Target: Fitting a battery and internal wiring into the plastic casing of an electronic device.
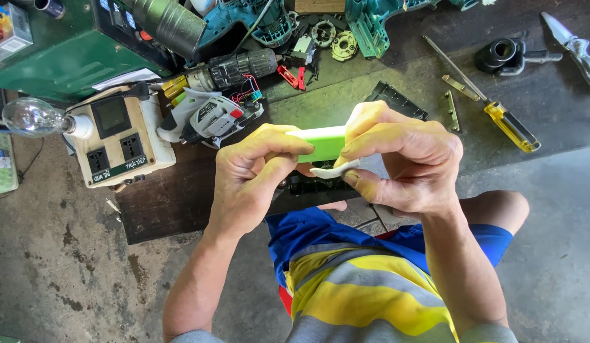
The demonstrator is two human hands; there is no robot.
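We held a green bar [323,143] between both hands, above our lap. Our left hand [257,171] pinched its left end, fingers closed on it; our right hand [403,159] gripped the right end and pressed a white scrap [333,169] beneath it. Beyond the hands lay a dark, worn bench [549,108] on stained concrete floor [53,267]. A yellow-handled screwdriver [498,114] lay beyond the right hand, a socket box [117,143] and a drill [228,70] beyond the left.
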